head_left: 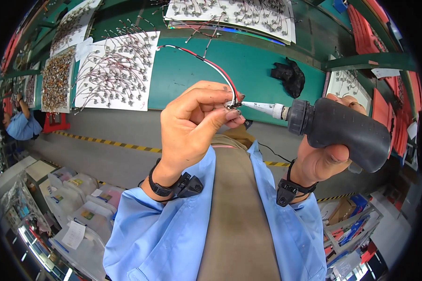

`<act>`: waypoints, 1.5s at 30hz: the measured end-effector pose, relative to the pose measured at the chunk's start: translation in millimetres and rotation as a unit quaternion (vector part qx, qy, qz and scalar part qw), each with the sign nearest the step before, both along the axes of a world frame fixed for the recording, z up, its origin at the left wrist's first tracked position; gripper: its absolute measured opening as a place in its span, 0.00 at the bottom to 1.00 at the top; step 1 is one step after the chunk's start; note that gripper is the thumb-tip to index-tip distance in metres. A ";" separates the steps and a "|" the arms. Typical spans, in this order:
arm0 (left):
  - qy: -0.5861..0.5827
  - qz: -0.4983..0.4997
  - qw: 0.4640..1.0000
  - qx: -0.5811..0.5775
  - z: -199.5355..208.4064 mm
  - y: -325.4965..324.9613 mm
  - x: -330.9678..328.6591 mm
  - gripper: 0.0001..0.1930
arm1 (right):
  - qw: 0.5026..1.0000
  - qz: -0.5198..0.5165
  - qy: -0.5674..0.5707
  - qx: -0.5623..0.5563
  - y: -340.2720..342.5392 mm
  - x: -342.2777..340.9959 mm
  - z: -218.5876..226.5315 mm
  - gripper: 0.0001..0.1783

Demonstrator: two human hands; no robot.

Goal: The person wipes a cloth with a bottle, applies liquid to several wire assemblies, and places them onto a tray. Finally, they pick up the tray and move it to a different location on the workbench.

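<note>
Between the thumb and fingers of my left hand is a small wired part with red, white and black leads. Its wires arch up and to the left, ending in a small white plug over the green table. My right hand is wrapped round a black squeeze bottle, tipped on its side. The bottle's white tapered nozzle points left, its tip at or very near the part; whether they touch I cannot tell. Dark smudges mark my left fingertips, which hide much of the part.
Many similar wired parts lie on a white board at the left of the green table, and more on white boards at the back. A crumpled black cloth or glove rests at the right. Clear plastic bins stand lower left. Another person is at far left.
</note>
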State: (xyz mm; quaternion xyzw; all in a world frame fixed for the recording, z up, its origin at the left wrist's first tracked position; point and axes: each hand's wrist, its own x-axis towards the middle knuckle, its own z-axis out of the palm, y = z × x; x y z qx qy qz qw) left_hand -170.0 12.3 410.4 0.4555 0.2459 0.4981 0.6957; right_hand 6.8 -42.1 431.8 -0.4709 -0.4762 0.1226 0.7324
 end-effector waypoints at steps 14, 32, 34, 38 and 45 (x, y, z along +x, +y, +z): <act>0.013 -0.006 1.000 0.012 -0.6 0.6 1.5 0.10 | 0.999 0.029 0.027 -0.003 1.1 2.1 1.8 0.40; -0.030 -0.008 0.999 -0.009 -0.5 4.4 -3.9 0.10 | 0.960 0.107 0.254 -0.040 -4.8 24.1 -1.4 0.34; -0.030 -0.013 0.999 -0.019 -0.2 4.7 -4.3 0.10 | 0.942 0.134 0.305 -0.044 -5.5 23.7 -0.2 0.34; -0.026 -0.024 0.998 -0.043 0.5 3.6 -3.7 0.10 | 0.917 0.138 0.367 -0.071 0.4 10.3 1.1 0.34; -0.010 -0.033 0.999 -0.042 1.1 0.0 -3.3 0.10 | 0.927 0.160 0.326 -0.093 6.4 2.0 1.9 0.35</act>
